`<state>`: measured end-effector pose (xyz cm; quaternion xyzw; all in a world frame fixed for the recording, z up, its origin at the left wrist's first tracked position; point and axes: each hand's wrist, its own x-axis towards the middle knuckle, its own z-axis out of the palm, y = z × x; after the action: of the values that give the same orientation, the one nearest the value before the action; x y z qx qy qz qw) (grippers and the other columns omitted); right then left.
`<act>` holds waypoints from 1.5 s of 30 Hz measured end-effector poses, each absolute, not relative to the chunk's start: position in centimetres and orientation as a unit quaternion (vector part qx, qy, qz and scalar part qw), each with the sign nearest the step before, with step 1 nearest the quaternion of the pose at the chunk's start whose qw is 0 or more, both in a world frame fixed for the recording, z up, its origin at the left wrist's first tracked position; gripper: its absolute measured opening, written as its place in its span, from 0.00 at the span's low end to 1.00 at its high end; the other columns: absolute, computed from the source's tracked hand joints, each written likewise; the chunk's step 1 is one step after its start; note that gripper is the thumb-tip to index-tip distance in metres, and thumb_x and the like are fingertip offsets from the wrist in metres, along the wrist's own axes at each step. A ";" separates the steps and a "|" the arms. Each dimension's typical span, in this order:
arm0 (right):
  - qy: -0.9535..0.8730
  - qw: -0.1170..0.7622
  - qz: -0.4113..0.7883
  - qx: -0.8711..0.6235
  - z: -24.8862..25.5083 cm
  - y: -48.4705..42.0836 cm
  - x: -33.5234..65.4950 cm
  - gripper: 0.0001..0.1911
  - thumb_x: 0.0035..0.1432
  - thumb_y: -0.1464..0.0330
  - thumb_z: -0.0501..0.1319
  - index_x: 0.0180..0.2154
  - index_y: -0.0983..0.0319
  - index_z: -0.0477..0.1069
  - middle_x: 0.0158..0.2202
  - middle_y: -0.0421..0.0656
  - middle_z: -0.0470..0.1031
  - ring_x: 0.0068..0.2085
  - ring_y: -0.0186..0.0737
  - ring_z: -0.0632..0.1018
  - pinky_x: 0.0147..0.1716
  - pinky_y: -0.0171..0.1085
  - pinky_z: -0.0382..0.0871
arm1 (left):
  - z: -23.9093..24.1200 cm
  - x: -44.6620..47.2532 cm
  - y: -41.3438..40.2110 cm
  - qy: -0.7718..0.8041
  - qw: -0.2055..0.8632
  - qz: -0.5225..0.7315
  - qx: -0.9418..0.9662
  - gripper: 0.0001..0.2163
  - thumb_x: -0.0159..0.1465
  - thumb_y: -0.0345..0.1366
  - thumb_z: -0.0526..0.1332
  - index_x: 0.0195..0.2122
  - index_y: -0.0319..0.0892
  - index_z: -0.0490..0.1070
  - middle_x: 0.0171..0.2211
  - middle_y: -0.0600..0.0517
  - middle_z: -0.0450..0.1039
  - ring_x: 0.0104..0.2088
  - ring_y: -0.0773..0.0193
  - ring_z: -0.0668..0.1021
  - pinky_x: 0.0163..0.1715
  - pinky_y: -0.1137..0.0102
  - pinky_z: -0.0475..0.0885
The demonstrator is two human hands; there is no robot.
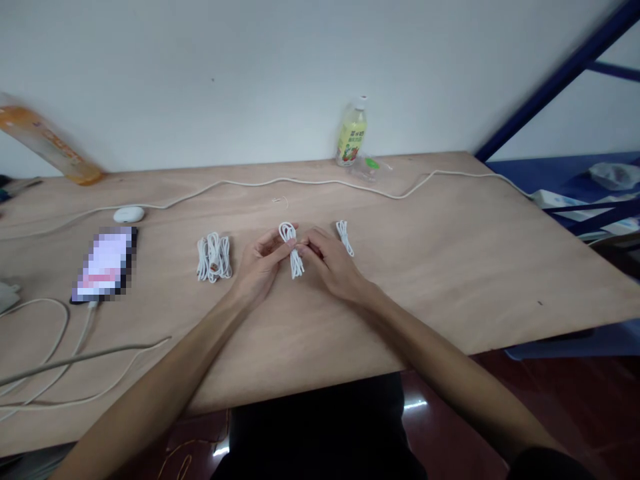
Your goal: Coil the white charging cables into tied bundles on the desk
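Above the middle of the table I hold a folded bundle of white cable (296,265), its loops at the top and strands fanning out below. My left hand (259,267) pinches it from the left between thumb and fingers. From the right, the curled fingers of my right hand (331,261) close on the bundle's middle; the exact grip there is partly hidden. Left of my hands lie several coiled white cables (214,257) side by side. A smaller white cable bundle (345,238) rests just beyond my right hand.
A phone (105,265) with a charging cord (84,333) and a white earbud case (129,214) lie at left. A long white cord (280,180) crosses the back. An orange bottle (55,150) and a yellow-labelled bottle (352,137) stand by the wall.
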<state>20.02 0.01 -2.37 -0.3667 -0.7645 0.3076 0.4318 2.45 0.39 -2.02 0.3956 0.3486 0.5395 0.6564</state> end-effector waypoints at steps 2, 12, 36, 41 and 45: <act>-0.760 0.431 0.303 -0.380 -2.4 0.0 20.0 0.14 0.77 0.65 0.55 0.33 0.56 0.62 0.35 0.41 0.70 0.39 0.43 0.70 0.44 0.42 0.66 | -2.2 2.4 0.5 0.359 0.640 0.544 0.407 0.18 0.53 0.42 0.84 0.45 0.48 0.89 0.39 0.52 0.86 0.39 0.63 0.82 0.43 0.71 0.77; -0.736 0.426 0.285 -0.441 -2.6 0.3 20.3 0.14 0.75 0.65 0.55 0.32 0.55 0.61 0.33 0.40 0.68 0.37 0.43 0.69 0.42 0.42 0.64 | -2.4 2.3 0.4 0.407 0.504 0.569 0.507 0.15 0.56 0.39 0.79 0.45 0.46 0.88 0.40 0.51 0.87 0.38 0.61 0.84 0.45 0.65 0.81; -0.667 0.504 0.311 -0.453 -2.6 -0.1 19.9 0.13 0.72 0.59 0.56 0.34 0.56 0.67 0.32 0.39 0.71 0.35 0.41 0.70 0.39 0.41 0.64 | -2.4 2.9 0.0 0.445 0.546 0.516 0.487 0.17 0.53 0.49 0.81 0.23 0.43 0.80 0.24 0.53 0.80 0.28 0.66 0.77 0.33 0.70 0.74; -0.685 0.501 0.314 -0.425 -2.3 -0.3 19.9 0.12 0.73 0.61 0.56 0.34 0.56 0.67 0.32 0.39 0.70 0.34 0.41 0.69 0.38 0.41 0.64 | -2.6 3.0 0.2 0.393 0.678 0.489 0.383 0.21 0.46 0.48 0.86 0.33 0.42 0.83 0.30 0.52 0.84 0.32 0.63 0.82 0.38 0.66 0.80; -0.686 0.494 0.320 -0.428 -2.2 -0.4 20.1 0.13 0.73 0.60 0.56 0.34 0.56 0.67 0.32 0.40 0.70 0.35 0.41 0.69 0.38 0.41 0.65 | -2.7 2.8 0.2 0.369 0.697 0.469 0.398 0.18 0.52 0.46 0.83 0.38 0.42 0.87 0.40 0.46 0.88 0.39 0.58 0.86 0.42 0.63 0.82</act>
<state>20.09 -0.36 -2.18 -0.4283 -0.6855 0.3204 0.4939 2.78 0.20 -2.66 0.3976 0.3685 0.4686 0.6975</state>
